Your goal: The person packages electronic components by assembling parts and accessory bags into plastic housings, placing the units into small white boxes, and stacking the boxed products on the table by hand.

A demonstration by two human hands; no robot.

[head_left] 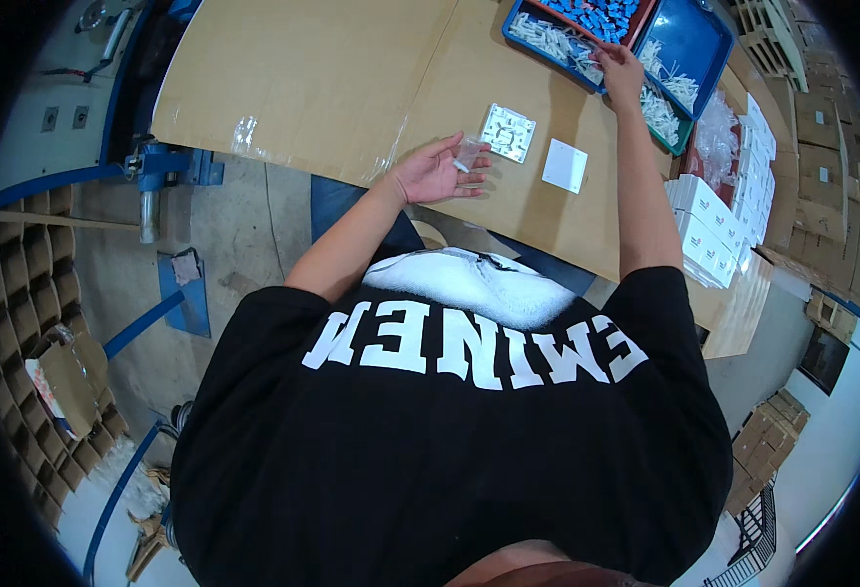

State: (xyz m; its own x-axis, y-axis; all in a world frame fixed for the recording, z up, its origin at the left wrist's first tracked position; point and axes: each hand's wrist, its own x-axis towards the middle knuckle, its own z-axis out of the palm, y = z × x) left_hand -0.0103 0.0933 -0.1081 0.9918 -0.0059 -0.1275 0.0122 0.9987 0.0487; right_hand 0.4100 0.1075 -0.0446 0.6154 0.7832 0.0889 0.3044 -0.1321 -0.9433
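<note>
My left hand (433, 176) is palm up above the table's near edge, fingers partly spread, holding a small clear plastic bag (466, 154) with a white piece in it. My right hand (623, 73) reaches to the far right, its fingers drawn together over a blue tray (523, 33) of small white plastic pieces (544, 34). What its fingertips hold, if anything, is too small to tell. Just right of my left hand lies a white square frame with an open, structured face (508, 133). Beside it rests a flat, plain white square plate (565, 166).
A red tray holds blue pieces (601, 15) at the back. More white pieces fill another blue tray (711, 44) and a green tray (685, 143). Clear plastic bags (715, 137) and stacked white boxes (704, 230) stand at the right. A blue metal fixture (161, 166) juts out at left.
</note>
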